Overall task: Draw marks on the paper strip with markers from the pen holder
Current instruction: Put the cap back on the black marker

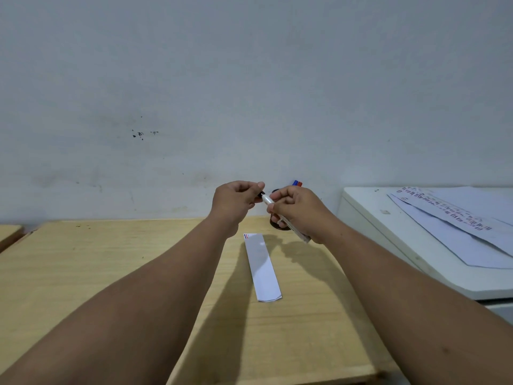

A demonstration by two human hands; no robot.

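A white paper strip (pixel 262 266) lies on the wooden table (pixel 111 273), with small blue and red marks at its far end. Above it my right hand (pixel 298 209) grips the barrel of a white marker (pixel 268 200). My left hand (pixel 236 200) pinches the marker's black cap (pixel 261 193) at the tip end. Behind my right hand stands a dark pen holder (pixel 276 223), mostly hidden. A blue and a red marker (pixel 297 183) stick up from it.
A white cabinet (pixel 388 240) stands at the right, level with the table, carrying several paper sheets (pixel 458 218) covered in red and blue marks. A grey wall rises right behind the table. Another wooden surface (pixel 8 234) shows at the far left.
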